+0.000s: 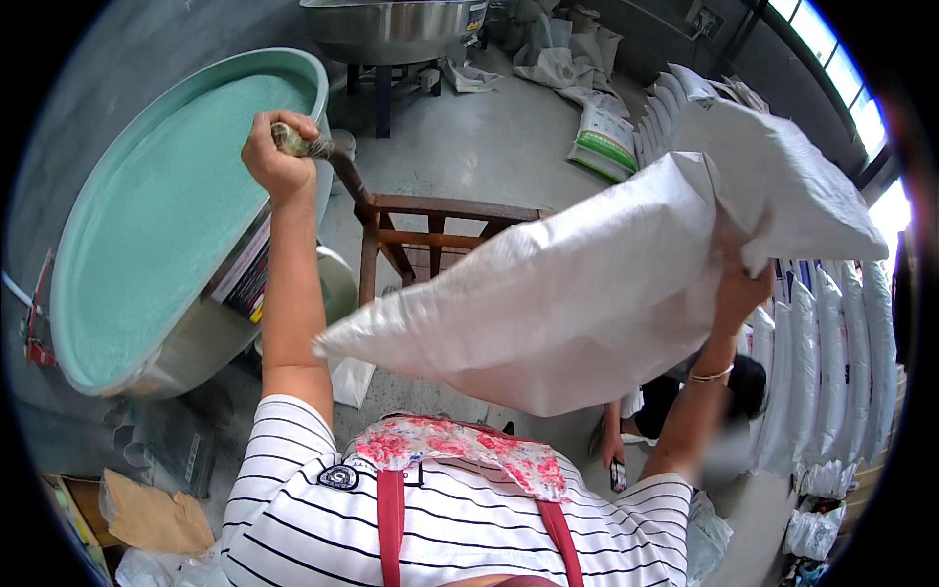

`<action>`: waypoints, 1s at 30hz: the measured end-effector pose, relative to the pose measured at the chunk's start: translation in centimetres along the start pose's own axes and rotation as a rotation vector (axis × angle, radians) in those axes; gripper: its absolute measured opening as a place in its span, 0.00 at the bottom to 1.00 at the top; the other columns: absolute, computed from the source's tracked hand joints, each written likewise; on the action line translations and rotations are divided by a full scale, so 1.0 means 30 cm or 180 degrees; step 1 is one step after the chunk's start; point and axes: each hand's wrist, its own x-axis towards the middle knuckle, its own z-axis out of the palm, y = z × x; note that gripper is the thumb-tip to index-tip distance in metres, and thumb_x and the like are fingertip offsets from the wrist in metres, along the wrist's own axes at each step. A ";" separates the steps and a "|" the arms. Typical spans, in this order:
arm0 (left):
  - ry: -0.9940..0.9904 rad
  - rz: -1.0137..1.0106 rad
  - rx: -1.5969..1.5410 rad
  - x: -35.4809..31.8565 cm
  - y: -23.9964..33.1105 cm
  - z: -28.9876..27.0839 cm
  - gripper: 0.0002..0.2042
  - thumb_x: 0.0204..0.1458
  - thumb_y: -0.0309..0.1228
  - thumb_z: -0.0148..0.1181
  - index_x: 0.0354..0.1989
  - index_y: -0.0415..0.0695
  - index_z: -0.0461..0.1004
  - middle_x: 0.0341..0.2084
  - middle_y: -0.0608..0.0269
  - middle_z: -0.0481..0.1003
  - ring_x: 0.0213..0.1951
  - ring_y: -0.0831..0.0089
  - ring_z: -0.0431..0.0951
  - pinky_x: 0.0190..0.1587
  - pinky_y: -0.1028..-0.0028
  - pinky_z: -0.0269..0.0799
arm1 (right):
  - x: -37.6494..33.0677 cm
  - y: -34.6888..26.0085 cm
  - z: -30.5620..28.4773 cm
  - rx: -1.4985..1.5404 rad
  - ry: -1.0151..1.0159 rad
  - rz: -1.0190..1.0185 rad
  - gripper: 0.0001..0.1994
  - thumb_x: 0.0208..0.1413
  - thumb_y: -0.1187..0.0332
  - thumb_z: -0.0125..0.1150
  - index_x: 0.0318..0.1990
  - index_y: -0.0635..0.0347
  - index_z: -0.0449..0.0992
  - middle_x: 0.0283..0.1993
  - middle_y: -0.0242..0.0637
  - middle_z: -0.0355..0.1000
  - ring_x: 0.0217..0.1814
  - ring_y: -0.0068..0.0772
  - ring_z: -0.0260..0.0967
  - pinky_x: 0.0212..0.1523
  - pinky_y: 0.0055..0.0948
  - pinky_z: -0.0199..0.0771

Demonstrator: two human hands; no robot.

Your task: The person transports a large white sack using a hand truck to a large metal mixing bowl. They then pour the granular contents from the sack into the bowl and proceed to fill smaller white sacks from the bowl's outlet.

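Note:
My left hand (281,161), stretched out ahead, is closed round the wrapped grip (305,145) of a rusty metal cart (435,207) with a barred frame. My right hand (740,286) clutches a white woven sack (577,293) by its gathered part, holding it up in the air. The sack hangs limp and creased, one corner pointing left toward my left forearm and the other part flaring out beyond my hand. Its cloth covers much of the cart and partly hides the fingers of my right hand.
On the left stands a large green tub (73,293) of pale green material. A round steel vessel (391,34) is at the back. Stacked filled sacks (827,362) line the right side. Beside me at lower right, another person's hand (612,445) holds a small dark object.

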 end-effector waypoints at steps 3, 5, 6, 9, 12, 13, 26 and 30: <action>0.0045 0.0159 0.0087 0.075 -0.117 0.071 0.17 0.51 0.36 0.40 0.15 0.37 0.64 0.12 0.57 0.66 0.17 0.69 0.66 0.24 0.72 0.63 | 0.040 -0.012 0.207 0.0116 -0.0506 0.0474 0.23 0.38 0.65 0.70 0.41 0.69 0.72 0.35 0.40 0.73 0.33 0.26 0.68 0.36 0.25 0.69; 0.0415 -0.0144 -0.0152 0.114 -0.175 0.131 0.17 0.50 0.34 0.40 0.14 0.37 0.65 0.12 0.58 0.67 0.17 0.71 0.67 0.22 0.74 0.63 | 0.079 0.035 0.338 0.0196 -0.0779 0.0798 0.24 0.37 0.64 0.71 0.42 0.70 0.71 0.35 0.41 0.72 0.32 0.27 0.69 0.35 0.26 0.70; 0.0032 0.0799 0.1131 0.170 -0.248 0.126 0.17 0.50 0.33 0.39 0.14 0.37 0.64 0.12 0.59 0.67 0.17 0.72 0.67 0.22 0.74 0.63 | 0.099 0.083 0.406 0.0237 -0.0874 0.0944 0.26 0.37 0.63 0.71 0.42 0.70 0.71 0.35 0.43 0.73 0.32 0.29 0.69 0.34 0.27 0.70; 0.0229 0.0592 0.0988 0.280 -0.357 0.182 0.18 0.51 0.31 0.38 0.13 0.36 0.64 0.13 0.60 0.67 0.17 0.73 0.66 0.21 0.75 0.63 | 0.126 0.187 0.644 -0.0018 -0.0912 0.0901 0.29 0.36 0.58 0.70 0.44 0.71 0.70 0.35 0.46 0.73 0.34 0.34 0.70 0.37 0.32 0.69; 0.0200 0.0278 0.0302 0.378 -0.490 0.153 0.16 0.49 0.33 0.41 0.15 0.37 0.65 0.13 0.58 0.66 0.17 0.72 0.66 0.22 0.74 0.63 | 0.144 0.248 0.869 0.0066 -0.1020 0.1126 0.30 0.36 0.55 0.69 0.44 0.69 0.70 0.37 0.47 0.73 0.39 0.40 0.70 0.41 0.34 0.68; 0.0186 0.0387 0.0368 0.409 -0.529 0.162 0.15 0.48 0.34 0.42 0.16 0.37 0.66 0.13 0.58 0.66 0.17 0.70 0.66 0.22 0.73 0.63 | 0.154 0.270 0.941 0.0056 -0.1085 0.1197 0.30 0.36 0.54 0.69 0.44 0.69 0.70 0.38 0.48 0.73 0.40 0.42 0.70 0.43 0.34 0.67; 0.0644 0.0301 0.0400 0.577 -0.616 0.212 0.12 0.50 0.32 0.48 0.18 0.37 0.66 0.14 0.59 0.65 0.17 0.71 0.65 0.23 0.74 0.63 | 0.652 0.965 1.149 -0.1547 0.0559 0.0085 0.14 0.47 0.58 0.59 0.31 0.61 0.77 0.23 0.49 0.70 0.28 0.49 0.68 0.31 0.41 0.65; 0.0381 0.0316 0.0397 0.553 -0.593 0.171 0.13 0.51 0.33 0.45 0.18 0.38 0.64 0.14 0.58 0.64 0.20 0.69 0.64 0.29 0.71 0.62 | 0.860 0.864 1.128 -0.2417 0.0134 -0.0891 0.16 0.51 0.56 0.54 0.39 0.59 0.74 0.31 0.52 0.72 0.34 0.55 0.69 0.35 0.43 0.67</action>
